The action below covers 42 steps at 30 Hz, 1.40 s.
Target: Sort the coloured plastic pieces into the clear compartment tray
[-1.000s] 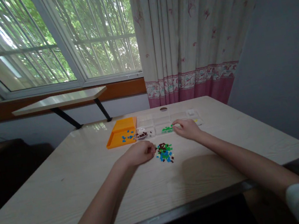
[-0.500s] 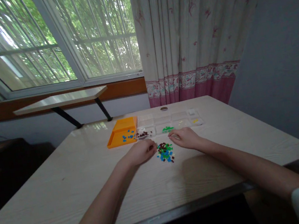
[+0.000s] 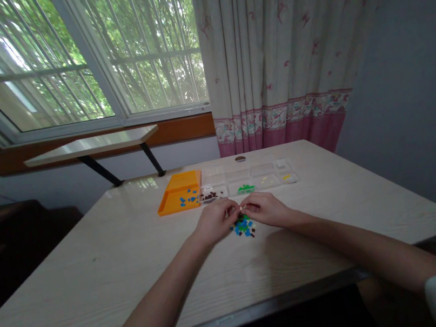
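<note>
A small pile of blue, green, brown and pale pieces [image 3: 245,229] lies on the pale table [image 3: 131,242]. Above its far edge, the left hand [image 3: 217,221] and right hand [image 3: 266,209] meet, fingers curled inward, a tiny pale bit [image 3: 241,208] between their fingertips; which hand pinches it, I cannot tell. Both forearms angle inward. Beyond sit a clear compartment tray [image 3: 262,169] and an open orange box [image 3: 182,179].

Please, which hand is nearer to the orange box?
Left: the left hand is right of the orange box, toward the person; the right hand is farther right.
</note>
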Available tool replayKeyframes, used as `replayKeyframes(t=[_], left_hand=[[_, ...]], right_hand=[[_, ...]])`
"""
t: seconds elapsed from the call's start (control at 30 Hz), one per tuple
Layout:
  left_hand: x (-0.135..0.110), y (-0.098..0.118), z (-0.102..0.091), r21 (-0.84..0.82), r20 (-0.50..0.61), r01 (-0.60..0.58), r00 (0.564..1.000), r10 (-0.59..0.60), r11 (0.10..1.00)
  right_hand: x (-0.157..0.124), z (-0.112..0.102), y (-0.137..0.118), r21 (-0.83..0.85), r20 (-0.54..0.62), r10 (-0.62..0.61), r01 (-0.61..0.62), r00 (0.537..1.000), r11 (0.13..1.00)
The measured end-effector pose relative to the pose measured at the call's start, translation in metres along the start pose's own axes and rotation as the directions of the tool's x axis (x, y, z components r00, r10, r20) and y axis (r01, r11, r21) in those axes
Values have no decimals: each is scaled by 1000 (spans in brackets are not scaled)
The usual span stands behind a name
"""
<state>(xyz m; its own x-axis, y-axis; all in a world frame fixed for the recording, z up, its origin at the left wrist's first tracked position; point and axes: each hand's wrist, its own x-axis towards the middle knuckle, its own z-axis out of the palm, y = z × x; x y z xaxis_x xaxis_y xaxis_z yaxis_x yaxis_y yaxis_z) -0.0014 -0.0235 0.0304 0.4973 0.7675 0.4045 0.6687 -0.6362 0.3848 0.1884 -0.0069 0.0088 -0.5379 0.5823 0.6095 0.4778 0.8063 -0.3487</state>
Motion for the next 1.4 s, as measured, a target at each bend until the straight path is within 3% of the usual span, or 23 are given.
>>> replayKeyframes(t=[0.3, 0.5, 0.57, 0.63, 0.73, 0.8, 1.4], left_hand=[[0, -1, 2, -17, -35, -3, 999, 2, 1000], [2, -1, -6, -47, -4, 39, 999, -39, 998], [2, -4, -12, -45, 60, 75, 996, -72, 996], [0, -9, -16, -52, 193, 90, 978, -78, 995], [-2, -15, -20, -80, 396, 113, 915, -72, 990], [-3, -17, -20, -92, 452, 137, 888, -82, 986], [-4, -21, -18, -6, 471, 123, 876, -105, 992]], right_hand=[[1, 0, -2, 103, 21, 74, -75, 997, 992], [1, -4, 1, 39, -2, 38, -37, 999, 999], [1, -8, 4, -13, -47, 33, -33, 998, 999], [1, -14, 8, -61, -124, 30, -38, 992, 997], [2, -26, 15, -107, -238, 5, -31, 971, 994], [3, -33, 19, -134, -289, -20, -20, 957, 991], [3, -44, 19, -231, -367, -158, 74, 917, 970]])
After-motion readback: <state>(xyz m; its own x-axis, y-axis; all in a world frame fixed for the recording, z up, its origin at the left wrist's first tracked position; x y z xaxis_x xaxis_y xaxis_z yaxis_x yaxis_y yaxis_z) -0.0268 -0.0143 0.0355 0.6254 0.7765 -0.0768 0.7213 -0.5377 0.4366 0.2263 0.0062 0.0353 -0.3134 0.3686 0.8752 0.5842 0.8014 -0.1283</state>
